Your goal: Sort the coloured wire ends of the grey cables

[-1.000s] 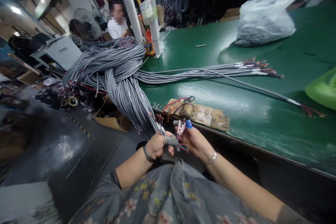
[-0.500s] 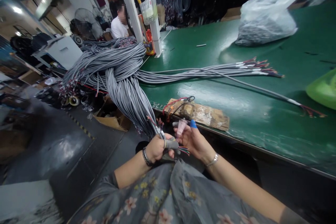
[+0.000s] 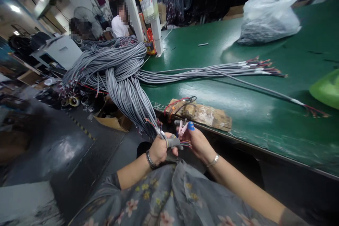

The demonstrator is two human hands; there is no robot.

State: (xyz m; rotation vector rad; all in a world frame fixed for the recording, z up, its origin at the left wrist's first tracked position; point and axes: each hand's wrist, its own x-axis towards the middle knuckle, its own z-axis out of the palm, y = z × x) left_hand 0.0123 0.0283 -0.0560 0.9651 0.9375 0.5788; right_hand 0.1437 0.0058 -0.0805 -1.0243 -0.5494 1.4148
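Observation:
My left hand [image 3: 161, 148] is closed round the end of a grey cable [image 3: 163, 136], with a grey covering on its thumb. Thin coloured wires [image 3: 186, 144] fan out to the right of that thumb. Close beside them, my right hand [image 3: 198, 141] grips a small pink clip [image 3: 182, 128] between thumb and fingers; blue tape wraps the thumb. Whether the clip touches the wires I cannot tell. Behind my left hand hangs a thick bundle of grey cables [image 3: 129, 93] with bare coloured ends.
On the green table [image 3: 238, 102] lie a worn wooden board [image 3: 209, 116] and a row of cables [image 3: 185, 75] with stripped ends. A white plastic bag [image 3: 268, 17] and a green bag [image 3: 327, 88] are farther right. A person [image 3: 120, 24] sits beyond the white post [image 3: 156, 14].
My right hand has turned the pink clip so its two arms show, and its thumb has tilted down toward it. My left hand has shifted slightly right, still holding the cable.

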